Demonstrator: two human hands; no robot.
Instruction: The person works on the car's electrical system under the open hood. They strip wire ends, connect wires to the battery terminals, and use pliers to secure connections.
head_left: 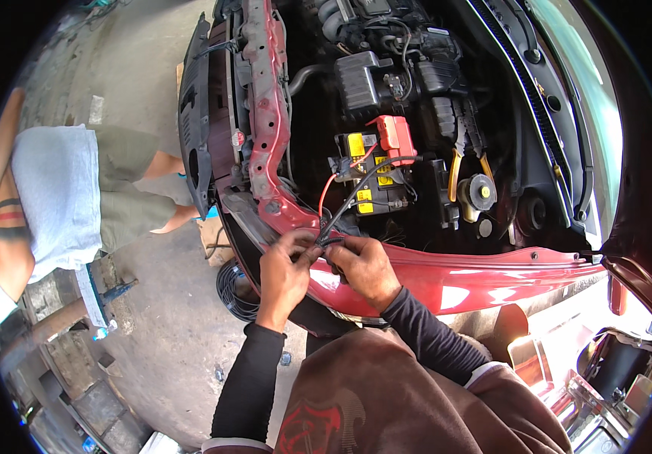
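Head view: both hands meet at the front edge of the open engine bay, the left hand (pixel 284 268) and right hand (pixel 364 265) pinched shut on a black cable bundle (pixel 356 193) that runs up from the fingers to the battery (pixel 367 178), beside a thin red wire (pixel 326 193) and the raised red terminal cover (pixel 395 136). The red radiator support (pixel 269 113) stands just left of the hands, and the red fender edge (pixel 492 268) lies just right of them. A crouching person in a grey shirt (pixel 57 197) sits well apart at far left on the concrete floor (pixel 167 333), a coil of black cable (pixel 236 291) near the left forearm.
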